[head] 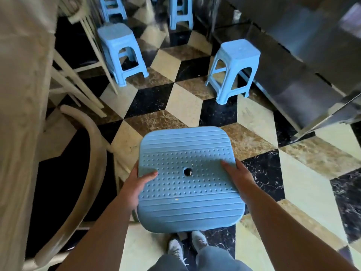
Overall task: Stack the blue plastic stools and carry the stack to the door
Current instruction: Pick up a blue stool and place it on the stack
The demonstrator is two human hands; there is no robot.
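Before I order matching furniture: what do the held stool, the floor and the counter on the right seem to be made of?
Held stool: moulded plastic, matte pale blue; raised dots, ridges and a centre hole in the seat. Both hands grip its edges: left hand, right hand.
Floor: polished stone-look tiles, probably marble, veined black, cream and brown.
Counter: likely stainless steel; grey, reflective panels.

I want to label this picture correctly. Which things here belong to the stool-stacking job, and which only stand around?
Belong to the job:
- held blue stool, in left hand and right hand
- blue stool by the white chairs
- blue stool by the metal counter
- two far blue stools

Only standing around:
- white chairs
- metal counter
- checkered floor
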